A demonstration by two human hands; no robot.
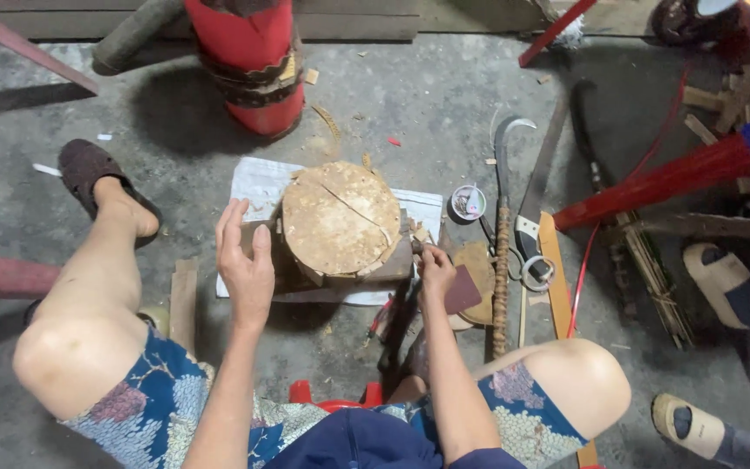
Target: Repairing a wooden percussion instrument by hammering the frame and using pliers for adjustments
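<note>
Beside the round wooden block (340,217), both hands (247,260) (434,269) flank its edges.

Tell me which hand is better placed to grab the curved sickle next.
Probably the right hand: it sits on the round wooden block's right side, nearer the curved sickle. The left hand rests beyond the block's far side.

Blue floral shorts (145,395), red cylinder (253,65)

A round wooden block (340,217) stands on a sheet (258,182) spread over the concrete floor (444,95), between the seated person's knees. The left hand (246,260) rests at the block's left side, the right hand (434,265) at its right. A sickle (503,174) and a small tin (468,202) lie right of the sheet; a cylinder (253,65) stands behind it.
</note>
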